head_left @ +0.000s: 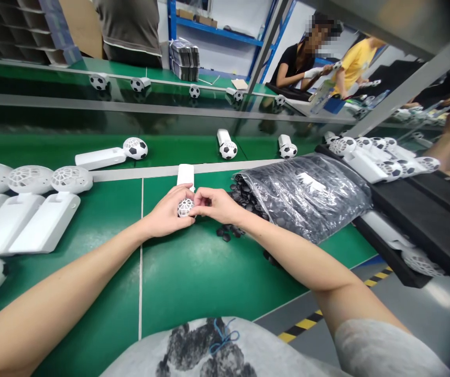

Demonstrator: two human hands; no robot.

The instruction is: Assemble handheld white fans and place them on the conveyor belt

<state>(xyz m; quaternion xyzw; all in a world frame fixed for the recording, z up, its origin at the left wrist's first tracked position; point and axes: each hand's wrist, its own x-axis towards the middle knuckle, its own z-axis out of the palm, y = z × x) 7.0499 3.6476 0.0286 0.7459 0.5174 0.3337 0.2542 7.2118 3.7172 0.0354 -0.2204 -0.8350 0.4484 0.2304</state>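
Observation:
A white handheld fan with a football-patterned grille head point(185, 208) lies on the green table, its handle point(186, 174) pointing away from me. My left hand point(168, 212) is closed around the left side of that head. At the head's right edge, my right hand point(215, 205) is in a pinch, thumb and fingertips touching the grille. Whatever sits between those fingertips is too small or hidden to make out. Just right of my right hand, small black pieces point(227, 233) are scattered, spilling from a clear plastic bag point(307, 196) full of them.
On the left, several white fans point(46, 220) lie in a row. Football-headed fans point(135, 148) sit on the green belt point(177, 146) beyond. Black trays point(417, 204) with more fans stand to the right. A co-worker in black point(293, 65) works across the line.

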